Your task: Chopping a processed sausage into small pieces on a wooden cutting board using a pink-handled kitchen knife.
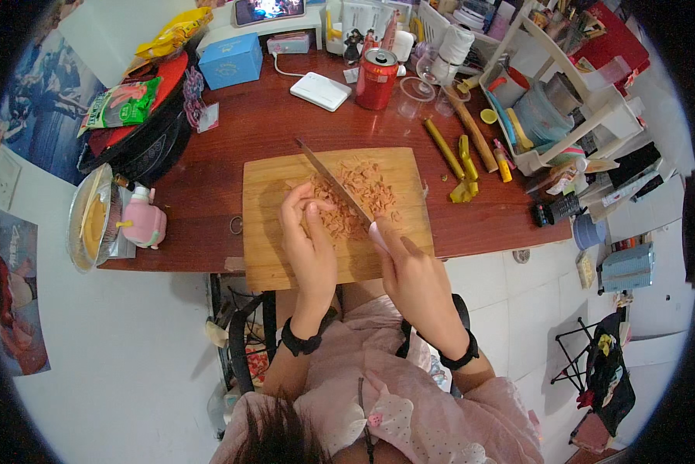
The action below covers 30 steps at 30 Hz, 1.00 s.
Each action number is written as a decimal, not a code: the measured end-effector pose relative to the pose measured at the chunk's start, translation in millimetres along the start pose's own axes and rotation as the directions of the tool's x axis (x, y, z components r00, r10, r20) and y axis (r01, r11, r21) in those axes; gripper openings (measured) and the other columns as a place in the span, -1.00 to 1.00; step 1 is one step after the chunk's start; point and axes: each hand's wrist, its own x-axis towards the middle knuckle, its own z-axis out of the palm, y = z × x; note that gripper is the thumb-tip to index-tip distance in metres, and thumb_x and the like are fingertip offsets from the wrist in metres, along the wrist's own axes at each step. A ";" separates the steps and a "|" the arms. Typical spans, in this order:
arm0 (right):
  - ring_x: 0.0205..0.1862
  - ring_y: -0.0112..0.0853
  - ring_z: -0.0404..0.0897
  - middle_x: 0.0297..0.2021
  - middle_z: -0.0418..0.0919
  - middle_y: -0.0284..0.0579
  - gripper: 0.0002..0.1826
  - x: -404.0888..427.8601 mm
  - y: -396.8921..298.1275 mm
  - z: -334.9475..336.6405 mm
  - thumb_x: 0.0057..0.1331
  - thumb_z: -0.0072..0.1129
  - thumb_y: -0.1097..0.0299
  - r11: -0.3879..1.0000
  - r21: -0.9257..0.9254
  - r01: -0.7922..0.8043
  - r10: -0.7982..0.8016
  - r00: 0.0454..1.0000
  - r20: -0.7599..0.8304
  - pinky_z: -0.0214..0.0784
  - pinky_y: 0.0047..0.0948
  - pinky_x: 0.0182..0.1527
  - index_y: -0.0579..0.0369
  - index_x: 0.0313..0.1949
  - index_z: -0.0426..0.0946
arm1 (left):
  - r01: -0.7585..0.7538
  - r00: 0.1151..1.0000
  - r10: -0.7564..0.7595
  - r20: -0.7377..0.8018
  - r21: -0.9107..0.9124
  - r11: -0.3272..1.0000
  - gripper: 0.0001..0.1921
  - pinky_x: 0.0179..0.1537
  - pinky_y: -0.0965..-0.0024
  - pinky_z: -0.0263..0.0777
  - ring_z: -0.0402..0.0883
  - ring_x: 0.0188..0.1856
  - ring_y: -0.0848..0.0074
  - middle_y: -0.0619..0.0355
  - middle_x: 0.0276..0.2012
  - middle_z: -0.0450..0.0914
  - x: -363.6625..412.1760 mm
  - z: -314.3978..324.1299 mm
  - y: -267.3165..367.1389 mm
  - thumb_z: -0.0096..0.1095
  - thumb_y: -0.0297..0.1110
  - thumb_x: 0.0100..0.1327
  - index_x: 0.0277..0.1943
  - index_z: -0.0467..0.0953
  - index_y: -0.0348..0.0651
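A knife point(335, 184) with a pale pink handle is gripped in my right hand point(414, 272). Its blade slants up and left across a heap of chopped orange-brown food point(367, 188). Under the heap lies a wooden cutting board point(272, 249), its near end jutting past the table edge. My left hand point(306, 238) hovers or rests at the left of the pieces, fingers curved and thumb apart, with nothing visible in it. Both wrists wear black bands.
Right of the board lie a yellow stick-shaped packet point(443, 149), a crumpled yellow wrapper point(468, 165) and a wooden stick point(474, 129). Behind stand a red can point(376, 79), a white power bank point(320, 91) and a blue box point(230, 60). A pink bottle point(144, 220) is at left.
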 end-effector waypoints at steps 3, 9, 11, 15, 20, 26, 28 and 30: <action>-0.42 0.04 0.65 -0.36 0.64 0.13 -0.61 -2.3 1.0 2.9 0.40 0.11 0.40 1.000 -0.018 -0.004 0.005 0.999 0.046 0.52 -0.12 -0.41 0.09 0.21 0.45 | 0.016 1.000 -0.016 -0.008 -0.036 0.999 -0.75 -0.01 0.45 0.33 0.47 -0.22 0.58 0.17 -0.35 0.50 -0.9 -1.2 3.5 -0.13 -0.43 0.58 0.19 0.35 -0.29; -0.53 0.05 0.63 -0.40 0.61 0.11 -0.52 -1.5 6.2 9.8 0.44 0.03 0.30 0.997 -0.052 0.059 -0.058 0.998 0.026 0.52 -0.05 -0.50 0.09 0.32 0.31 | 0.087 0.996 -0.091 -0.019 -0.140 0.986 -0.77 -0.16 0.53 0.33 0.41 -0.29 0.65 0.23 -0.33 0.45 -2.4 -0.6 3.5 -0.09 -0.44 0.57 0.18 0.36 -0.28; -0.55 0.04 0.63 -0.36 0.62 0.11 -0.51 0.2 4.4 5.2 0.44 0.03 0.29 0.998 -0.048 0.038 -0.035 0.997 0.073 0.52 -0.06 -0.51 0.08 0.33 0.30 | 0.085 0.996 -0.089 -0.021 -0.147 0.986 -0.78 -0.19 0.53 0.32 0.40 -0.30 0.66 0.24 -0.32 0.45 -2.7 -1.0 2.5 -0.08 -0.44 0.56 0.17 0.36 -0.28; -0.55 0.02 0.64 -0.36 0.63 0.10 -0.52 -3.2 2.7 2.7 0.45 0.02 0.29 0.996 -0.026 0.088 -0.088 0.996 -0.003 0.52 -0.06 -0.52 0.07 0.32 0.31 | 0.104 0.994 -0.108 -0.023 -0.145 0.984 -0.79 -0.19 0.52 0.32 0.41 -0.30 0.64 0.20 -0.33 0.43 -3.8 -2.4 1.1 -0.10 -0.45 0.57 0.15 0.37 -0.31; -0.54 0.02 0.64 -0.34 0.64 0.11 -0.52 -4.4 1.5 8.8 0.44 0.02 0.28 0.997 -0.059 0.052 -0.049 0.998 0.046 0.52 -0.06 -0.52 0.06 0.31 0.31 | 0.038 0.998 -0.038 -0.057 0.006 0.999 -0.76 0.03 0.44 0.35 0.46 -0.10 0.55 0.14 -0.14 0.46 -1.4 -3.7 -4.2 -0.08 -0.48 0.55 0.18 0.36 -0.32; -0.51 0.04 0.64 -0.33 0.64 0.13 -0.52 -3.4 5.6 12.1 0.44 0.02 0.29 0.999 -0.033 0.039 -0.036 0.997 0.072 0.53 -0.04 -0.48 0.08 0.31 0.31 | -0.044 0.997 0.043 -0.060 -0.024 0.999 -0.61 0.50 0.19 0.05 0.29 0.40 0.33 0.00 0.24 0.38 -2.9 -1.4 -5.5 -0.17 -0.72 0.40 0.26 0.30 -0.36; -0.51 0.04 0.64 -0.33 0.63 0.14 -0.52 -1.7 3.7 7.2 0.44 0.02 0.31 0.999 -0.029 0.040 -0.038 0.996 0.077 0.52 -0.03 -0.47 0.08 0.31 0.31 | -0.046 0.998 0.044 -0.036 -0.062 0.997 -0.54 0.54 0.14 -0.05 0.21 0.47 0.29 -0.03 0.31 0.32 -0.7 -2.0 -3.0 -0.21 -0.81 0.33 0.27 0.28 -0.36; -0.50 0.05 0.64 -0.33 0.63 0.15 -0.52 -2.1 1.1 3.5 0.43 0.03 0.32 0.999 -0.023 0.043 -0.041 0.996 0.083 0.52 -0.02 -0.46 0.08 0.31 0.31 | -0.057 0.998 0.055 -0.022 -0.088 0.994 -0.35 0.53 0.14 0.01 0.16 0.50 0.24 -0.02 0.36 0.25 1.0 -2.3 0.0 -0.31 -0.94 0.15 0.28 0.30 -0.27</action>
